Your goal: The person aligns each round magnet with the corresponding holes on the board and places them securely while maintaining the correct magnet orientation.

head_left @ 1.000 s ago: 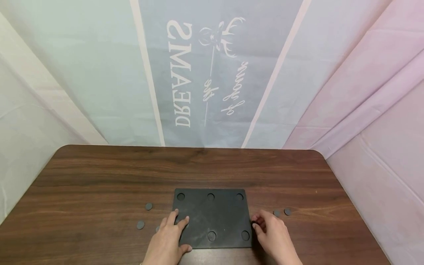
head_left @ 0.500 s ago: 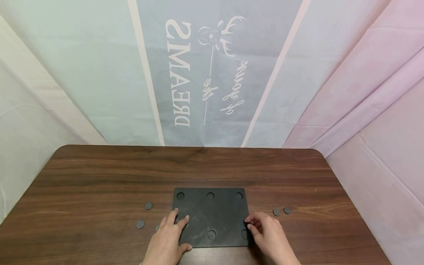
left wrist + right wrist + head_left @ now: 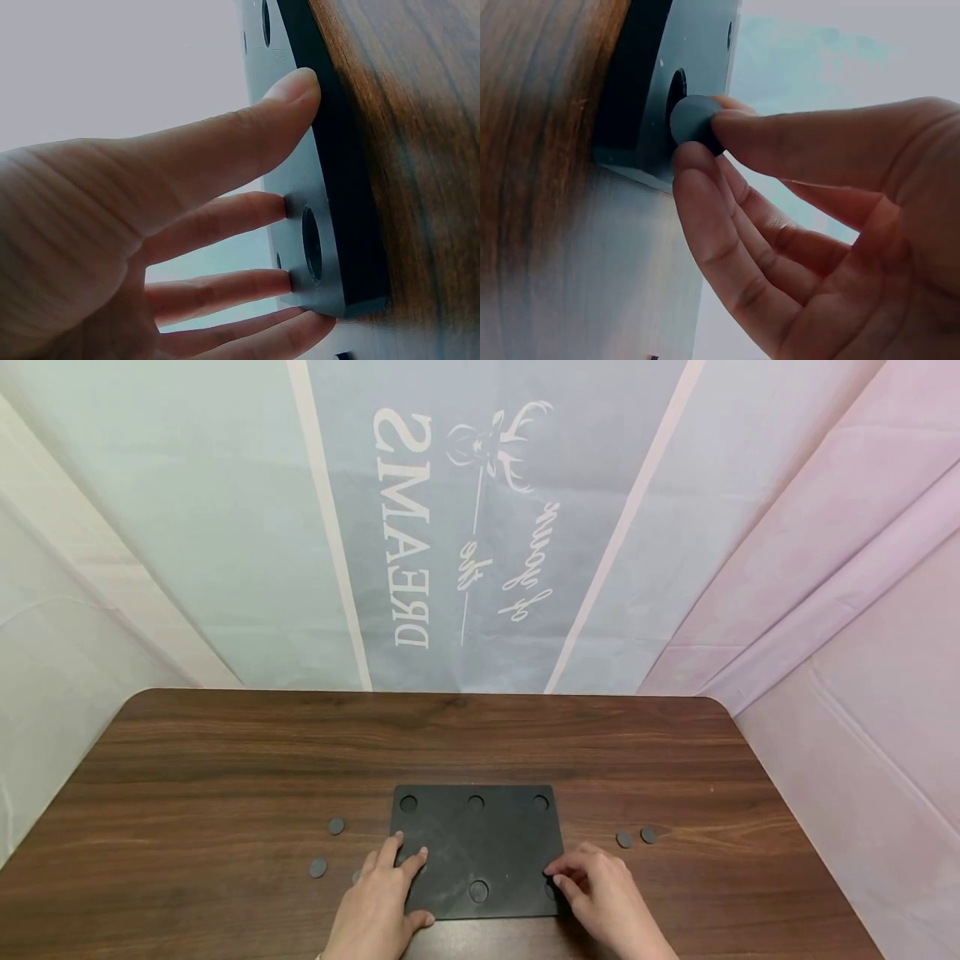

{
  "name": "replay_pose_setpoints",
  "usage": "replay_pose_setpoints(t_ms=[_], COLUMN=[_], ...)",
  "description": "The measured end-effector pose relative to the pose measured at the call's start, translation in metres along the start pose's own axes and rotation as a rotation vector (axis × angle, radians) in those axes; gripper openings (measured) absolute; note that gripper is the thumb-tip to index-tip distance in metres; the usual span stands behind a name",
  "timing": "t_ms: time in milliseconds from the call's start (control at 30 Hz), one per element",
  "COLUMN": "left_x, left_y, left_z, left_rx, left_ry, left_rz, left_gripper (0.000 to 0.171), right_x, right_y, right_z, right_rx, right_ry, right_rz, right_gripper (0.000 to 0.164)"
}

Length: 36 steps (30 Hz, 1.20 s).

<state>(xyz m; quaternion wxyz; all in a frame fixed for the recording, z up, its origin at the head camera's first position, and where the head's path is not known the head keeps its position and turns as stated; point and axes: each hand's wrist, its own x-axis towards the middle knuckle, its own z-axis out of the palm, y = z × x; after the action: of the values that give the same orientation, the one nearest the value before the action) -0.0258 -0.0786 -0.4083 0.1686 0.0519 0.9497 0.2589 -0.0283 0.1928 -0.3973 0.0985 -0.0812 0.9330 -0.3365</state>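
Head view: R hand (image 3: 603, 885) is over the near R corner of the dark plate (image 3: 495, 843), thumb & index brought together; what's b/w them is too small to judge here. L hand (image 3: 375, 897) lies across the plate's L edge, fingers spread apart. Plate's prob. stiff, w/ a bit of wt., best held by its edges. It's flat, near-black, rectangular, w/ round recesses: three along the far side, one mid near side, another partly hidden by R fingers. Five loose discs (image 3: 318, 867) lie on the desk (image 3: 450, 735): three L of the plate (one partly hidden by L hand), two R.

L wrist view: thumb rests on the plate's near edge, other fingers apart, tips on its top & side edge; nothing pinched. Corner recess (image 3: 312, 244) shows; can't tell if filled. Plate's side looks thick, straight, v. dark.

R wrist view: thumb & fingers clamped on the held disc (image 3: 693, 120), at its rim. Prob. light, stiff, maybe a bit slick, not fragile; rim's the place to take it. Looks plain grey, round, w/ a smooth face. It's tilted in front of the R recess (image 3: 677, 84), not seated; can't tell if it touches the plate.
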Motion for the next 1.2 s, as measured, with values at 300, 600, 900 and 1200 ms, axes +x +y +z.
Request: replay_pose_setpoints(t_ms=[300, 600, 900, 1200], left_x=[-0.0004, -0.0007, -0.0023, -0.0054], left_y=[0.0012, 0.0019, 0.0015, -0.0021], left_z=[-0.0028, -0.0067, -0.0049, 0.0004], left_rx=[0.005, 0.016, 0.031, 0.039], left_ry=[-0.005, -0.008, 0.003, 0.033], left_rz=[0.000, -0.001, -0.001, 0.027], left_gripper=[0.069, 0.069, 0.069, 0.069], right_x=[0.0003, 0.0002, -0.0017, -0.0063], right_y=[0.0003, -0.0009, -0.0010, -0.0004], right_z=[-0.0013, -0.0012, 0.0029, 0.0080], right_rx=[0.005, -0.010, 0.009, -0.010], right_ry=[-0.012, 0.029, 0.032, 0.047], right_rz=[-0.018, -0.032, -0.033, -0.030], right_gripper=[0.013, 0.016, 0.016, 0.015])
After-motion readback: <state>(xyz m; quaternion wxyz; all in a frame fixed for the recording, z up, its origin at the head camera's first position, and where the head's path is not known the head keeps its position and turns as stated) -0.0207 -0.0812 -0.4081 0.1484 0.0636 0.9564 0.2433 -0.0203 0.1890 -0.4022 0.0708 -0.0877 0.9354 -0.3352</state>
